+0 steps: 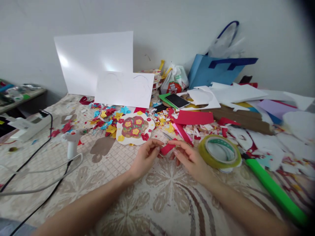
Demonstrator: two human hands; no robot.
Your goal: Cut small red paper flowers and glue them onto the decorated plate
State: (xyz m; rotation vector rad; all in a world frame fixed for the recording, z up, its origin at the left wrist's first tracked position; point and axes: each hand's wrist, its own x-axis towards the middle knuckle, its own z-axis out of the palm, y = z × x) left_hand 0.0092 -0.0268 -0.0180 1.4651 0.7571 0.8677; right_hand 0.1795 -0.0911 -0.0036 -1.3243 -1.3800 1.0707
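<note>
Between my two hands is a small red strip of paper or foam [168,149], held just above the tablecloth. My left hand [148,154] is closed, its thumb and fingers pinching the strip's left end. At the other end, the fingers of my right hand [188,155] are closed on the strip too. A thin pointed metal blade [168,135], perhaps of scissors, shows just beyond the right fingers; whether that hand also holds it I cannot tell. Beyond my left hand lies a white scalloped piece [119,136] decorated with red and yellow flowers.
A roll of yellowish tape [204,152] and a long green-handled tool [273,183] lie right. On the left stand a white glue gun [72,149] and cables. Coloured scraps, a red sheet [194,117], a phone [177,101], white boards [98,59] and a blue bag [209,73] fill the back.
</note>
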